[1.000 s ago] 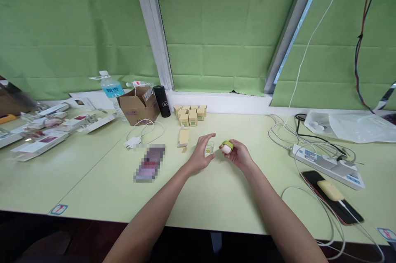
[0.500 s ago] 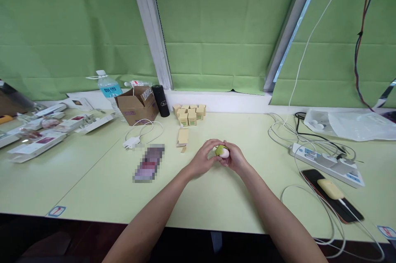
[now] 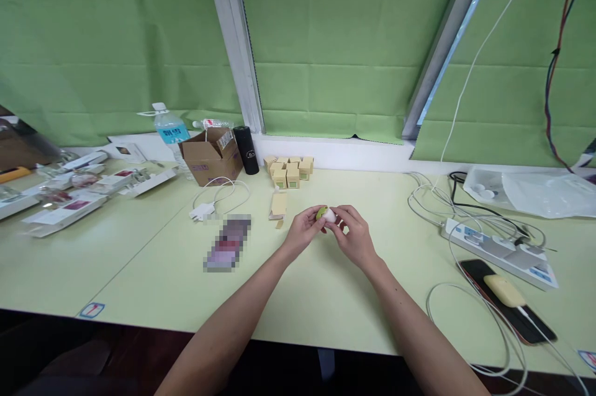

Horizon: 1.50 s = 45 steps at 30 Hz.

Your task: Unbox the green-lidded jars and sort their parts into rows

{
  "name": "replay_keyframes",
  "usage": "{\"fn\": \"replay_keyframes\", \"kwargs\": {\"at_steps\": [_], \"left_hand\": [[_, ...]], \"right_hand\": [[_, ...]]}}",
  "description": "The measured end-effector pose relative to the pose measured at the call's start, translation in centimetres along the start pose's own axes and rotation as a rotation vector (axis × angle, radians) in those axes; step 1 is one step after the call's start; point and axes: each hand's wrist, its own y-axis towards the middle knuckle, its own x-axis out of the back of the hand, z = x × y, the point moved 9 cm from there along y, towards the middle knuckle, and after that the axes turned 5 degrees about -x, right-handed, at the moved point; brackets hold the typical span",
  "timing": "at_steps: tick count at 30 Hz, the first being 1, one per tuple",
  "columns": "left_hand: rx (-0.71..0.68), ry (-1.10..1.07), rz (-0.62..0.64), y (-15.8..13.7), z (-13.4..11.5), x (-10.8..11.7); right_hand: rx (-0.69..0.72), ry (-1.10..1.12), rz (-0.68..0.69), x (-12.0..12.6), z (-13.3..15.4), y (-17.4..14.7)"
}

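Observation:
Above the middle of the table, a small round figure (image 3: 327,215), white with a green part, is held between both hands. My left hand (image 3: 302,229) grips its green side, fingers curled round it. On the white side, the thumb and fingers of my right hand (image 3: 352,233) close against it. The fingers cover part of the figure, so its exact kind is unclear. Just beyond my left hand lies a small opened yellow box (image 3: 278,205), flap toward me. Behind that stands a cluster of several small yellow boxes (image 3: 291,174).
To the left are a blurred-out phone-like rectangle (image 3: 228,244), a white charger (image 3: 203,211), a cardboard box (image 3: 212,160), a black bottle (image 3: 246,149) and a water bottle (image 3: 171,134). On the right lie a power strip (image 3: 500,253), loose cables and a phone (image 3: 505,306) under a yellow case (image 3: 503,290).
The figure has turned in my hands: its green part now faces left and its white part right. My right hand has shifted its hold. The view has moved slightly.

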Motion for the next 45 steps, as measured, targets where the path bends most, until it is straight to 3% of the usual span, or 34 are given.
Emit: {"fn": "replay_keyframes", "kwargs": {"at_steps": [11, 21, 27, 33, 40, 45], "left_hand": [[0.022, 0.103, -0.055, -0.4, 0.1, -0.3], [-0.132, 0.533, 0.017, -1.0, -2.6, -0.6], [-0.124, 0.713, -0.005, -0.8, -2.2, -0.3], [-0.088, 0.61, -0.09, -0.9, -1.5, 0.3], [-0.109, 0.438, 0.041, -0.6, -1.2, -0.3], [-0.106, 0.449, -0.118, 0.1, -0.5, 2.4]], "right_hand": [[0.127, -0.163, 0.04, -0.7, 0.5, -0.5], [0.141, -0.238, 0.058, -0.8, 0.7, -0.7], [0.176, -0.264, 0.032, -1.6, 1.5, -0.8], [0.105, -0.239, -0.033, -2.0, 1.2, -0.5], [-0.074, 0.044, -0.098, -0.6, -0.4, 0.0], [-0.251, 0.214, -0.198, 1.3, -3.4, 0.9]]}}
